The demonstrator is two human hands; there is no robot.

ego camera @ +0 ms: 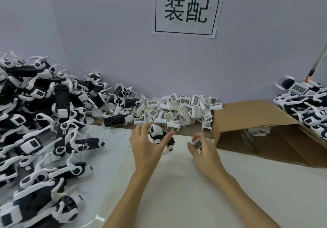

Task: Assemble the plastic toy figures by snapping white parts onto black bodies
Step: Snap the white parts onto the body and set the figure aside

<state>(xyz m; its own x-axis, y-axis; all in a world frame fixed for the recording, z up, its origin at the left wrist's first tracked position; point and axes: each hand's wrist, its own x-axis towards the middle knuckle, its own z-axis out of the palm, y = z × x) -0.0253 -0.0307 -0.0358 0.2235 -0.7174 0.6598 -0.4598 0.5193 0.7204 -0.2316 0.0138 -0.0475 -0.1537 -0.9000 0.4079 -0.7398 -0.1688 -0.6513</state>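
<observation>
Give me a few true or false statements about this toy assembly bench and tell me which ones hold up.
1. The left hand holds a black and white toy figure. True.
2. The right hand is empty. False: it pinches a small white barcoded part.
3. The loose white parts are heaped against the back wall. True.
4. The cardboard box stands upright. False: it lies on its side, opening toward the person.
5. The paper sign lies on the table. False: it is on the wall.
</observation>
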